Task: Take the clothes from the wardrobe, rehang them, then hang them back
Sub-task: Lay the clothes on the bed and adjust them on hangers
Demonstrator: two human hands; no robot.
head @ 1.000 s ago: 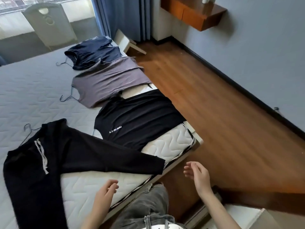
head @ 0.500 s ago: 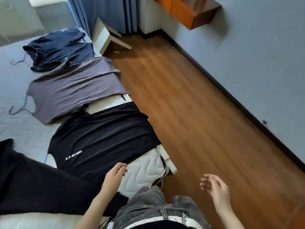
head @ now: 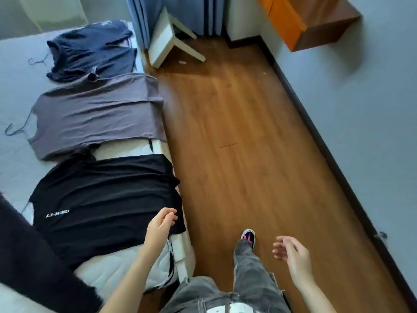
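Several garments lie in a row along the mattress edge (head: 180, 249). A black T-shirt (head: 106, 204) with white lettering is nearest, then a grey shirt (head: 97, 114) with a wire hanger hook (head: 13, 129) poking out, then a navy shirt (head: 90, 53) with its hanger hook (head: 37, 61). A black long-sleeved garment (head: 33, 263) crosses the lower left. My left hand (head: 161, 224) hovers open over the black T-shirt's lower right corner. My right hand (head: 291, 256) hangs open and empty above the wooden floor.
A strip of wooden floor (head: 248, 154) runs between the bed and the grey wall (head: 361, 132). A tipped white stool (head: 167, 39) lies by the blue curtain (head: 144, 16). An orange wall cabinet (head: 300, 19) juts out at top right. My shoe (head: 248, 237) steps forward.
I have walked forward alongside the bed, so the clothes slid down and left in view. My left hand moved from the mattress edge to over the black T-shirt.
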